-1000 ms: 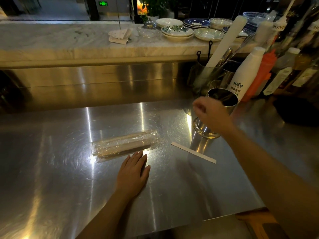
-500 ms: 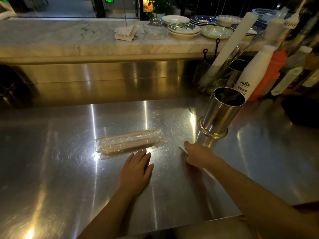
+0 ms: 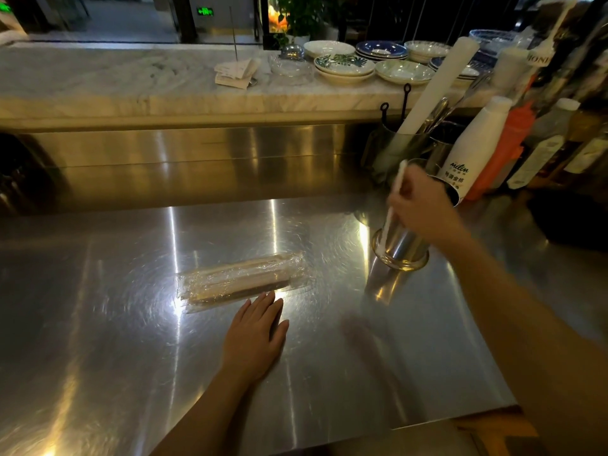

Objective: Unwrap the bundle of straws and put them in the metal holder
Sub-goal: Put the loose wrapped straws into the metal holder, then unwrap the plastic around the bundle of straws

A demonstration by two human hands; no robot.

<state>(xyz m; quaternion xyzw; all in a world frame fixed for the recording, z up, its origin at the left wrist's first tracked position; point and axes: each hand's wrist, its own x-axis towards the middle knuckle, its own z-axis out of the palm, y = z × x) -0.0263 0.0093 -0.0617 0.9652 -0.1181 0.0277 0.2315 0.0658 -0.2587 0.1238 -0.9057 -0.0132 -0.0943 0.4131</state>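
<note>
Steel counter (image 3: 98, 340), far left: bare, bright glare streaks, nothing on it that matters to me here.

Centre-left: the bundle of straws (image 3: 238, 281) lies flat on the counter, long axis running left to right. The clear wrap looks to be around it yet, crumpled at the right end. I cannot tell whether that end is open. I judge most of the task's straws are in there, waiting.

Just below the bundle: my left hand (image 3: 255, 337), palm down, fingers flat and spread a little, gripping nothing. Fingertips reach just short of the wrap's near edge, perhaps brushing it. My reading: it is parked there to steady me and to stop the bundle sliding or rolling.

Right of centre: the metal holder (image 3: 399, 246), a steel cylinder with a flared base ring, standing on the counter and leaning in this wide view. My right hand (image 3: 422, 209) covers its mouth. Fingers are curled closed round a single white straw (image 3: 393, 205), pinched partway along, held steeply with the upper end toward the back and the lower end down beside the holder's left wall. It looks outside the rim, not in. I judge the end has to come up and over the rim before I let go.

Far right: a white bottle (image 3: 473, 153) and an orange bottle (image 3: 506, 149) crowd close behind the holder, so little elbow room there.

Back: marble ledge (image 3: 98, 80) with stacked plates (image 3: 343, 67), out of play.
</note>
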